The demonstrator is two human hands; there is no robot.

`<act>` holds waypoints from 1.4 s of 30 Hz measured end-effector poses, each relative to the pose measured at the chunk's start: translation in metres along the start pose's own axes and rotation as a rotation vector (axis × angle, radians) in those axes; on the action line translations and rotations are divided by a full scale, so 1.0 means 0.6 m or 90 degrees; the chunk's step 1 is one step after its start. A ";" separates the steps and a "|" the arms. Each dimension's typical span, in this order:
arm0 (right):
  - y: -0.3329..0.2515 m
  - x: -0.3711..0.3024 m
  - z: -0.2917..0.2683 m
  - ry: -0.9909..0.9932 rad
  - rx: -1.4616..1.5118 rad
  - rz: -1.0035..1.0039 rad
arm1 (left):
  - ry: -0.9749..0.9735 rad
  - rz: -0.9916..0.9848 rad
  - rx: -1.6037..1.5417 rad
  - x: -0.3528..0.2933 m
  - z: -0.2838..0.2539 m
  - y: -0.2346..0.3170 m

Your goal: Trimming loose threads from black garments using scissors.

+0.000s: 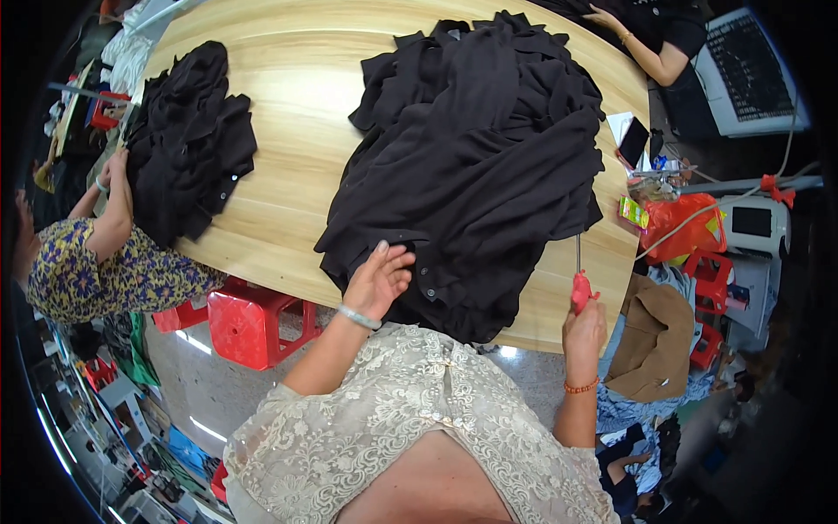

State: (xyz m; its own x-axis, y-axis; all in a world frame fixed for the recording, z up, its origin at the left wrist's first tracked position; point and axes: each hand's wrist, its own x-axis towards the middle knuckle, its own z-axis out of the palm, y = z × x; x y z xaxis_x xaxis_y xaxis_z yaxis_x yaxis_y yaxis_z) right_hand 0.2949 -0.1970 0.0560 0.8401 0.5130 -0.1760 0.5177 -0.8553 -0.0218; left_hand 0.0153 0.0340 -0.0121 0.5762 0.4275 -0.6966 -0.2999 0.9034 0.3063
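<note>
A big heap of black buttoned garments (471, 148) lies across the middle of the table, its front part hanging over the near edge. My left hand (381, 278) is at the near left of this heap, palm partly turned up and fingers loosely apart with nothing in them. Whether its fingertips touch the cloth, I cannot tell. Off the heap's right side, my right hand (583, 330) grips red-handled scissors (582, 291). Their thin metal blades look closed and point away from me, the tip close to the garments' edge.
The wooden table (292, 113) stretches left to a smaller black garment pile (188, 140), where a person in a floral top (78, 271) works. Another person's arm (642, 57) reaches in at far right. Red stools (253, 323), a red bag (685, 223) and a brown garment (650, 341) surround the table.
</note>
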 end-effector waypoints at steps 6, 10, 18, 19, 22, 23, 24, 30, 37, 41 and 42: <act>0.010 -0.002 -0.040 0.218 0.052 -0.172 | 0.056 0.057 -0.074 0.047 0.001 -0.009; -0.008 -0.012 -0.061 0.114 0.353 -0.208 | 0.053 0.055 -0.134 0.037 0.015 -0.005; -0.088 -0.030 -0.079 -0.171 0.322 -0.424 | 0.044 0.213 -0.090 0.043 0.031 -0.023; -0.100 -0.033 -0.080 -0.219 0.289 -0.421 | 0.045 0.213 -0.092 0.039 0.034 -0.026; -0.128 -0.033 -0.072 -0.255 0.255 -0.463 | 0.034 0.266 -0.026 0.037 0.033 -0.032; -0.140 -0.033 -0.075 -0.290 0.194 -0.464 | 0.040 0.293 -0.007 0.043 0.026 -0.034; -0.150 -0.032 -0.076 -0.324 0.133 -0.463 | 0.046 0.320 0.013 0.046 0.020 -0.035; -0.187 -0.028 -0.076 -0.319 0.140 -0.487 | 0.048 0.335 0.073 0.045 0.009 -0.028; -0.146 -0.020 -0.062 -0.288 0.262 -0.404 | 0.118 0.253 0.344 0.027 -0.008 -0.060; -0.118 -0.028 -0.054 -0.290 0.232 -0.410 | 0.053 0.285 0.427 0.023 0.008 -0.087; -0.114 -0.031 -0.055 -0.290 0.232 -0.409 | 0.057 0.312 0.454 0.035 -0.005 -0.090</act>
State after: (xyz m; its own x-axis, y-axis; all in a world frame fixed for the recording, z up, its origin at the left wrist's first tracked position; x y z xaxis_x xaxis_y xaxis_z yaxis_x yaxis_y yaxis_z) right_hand 0.2493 -0.1456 0.0934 0.2160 0.8919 -0.3973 0.7196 -0.4204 -0.5527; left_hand 0.0415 -0.0061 -0.0455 0.4360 0.7962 -0.4194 0.0664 0.4363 0.8974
